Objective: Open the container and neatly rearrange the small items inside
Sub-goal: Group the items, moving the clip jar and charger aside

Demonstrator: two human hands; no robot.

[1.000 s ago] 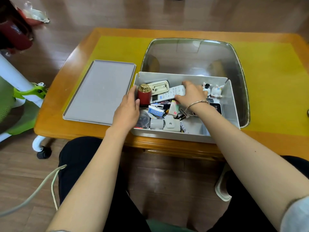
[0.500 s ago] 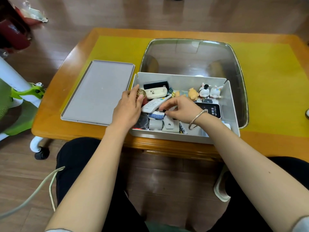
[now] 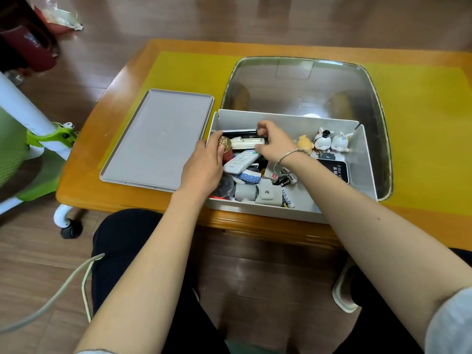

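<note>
An open white container (image 3: 286,121) stands at the table's near edge, its grey lid (image 3: 163,139) lying flat to the left. Inside lie a white remote (image 3: 241,162), a cream device (image 3: 246,142), a grey pouch (image 3: 268,194), batteries (image 3: 287,181), a yellow plush (image 3: 305,143) and two small rabbit figures (image 3: 332,143). My left hand (image 3: 204,167) grips a red jar with a gold cap (image 3: 224,144) at the container's left wall. My right hand (image 3: 274,143) reaches to the back left corner, fingers curled over the cream device.
A large clear tray (image 3: 306,77) sits behind the container on the yellow mat (image 3: 421,118). A black card (image 3: 337,171) lies at the container's right. A green and white chair (image 3: 38,139) stands left of the table. My knees are under the near edge.
My right hand moved from the container's middle up to the back left corner, onto the cream device. My left hand stays on the red jar.
</note>
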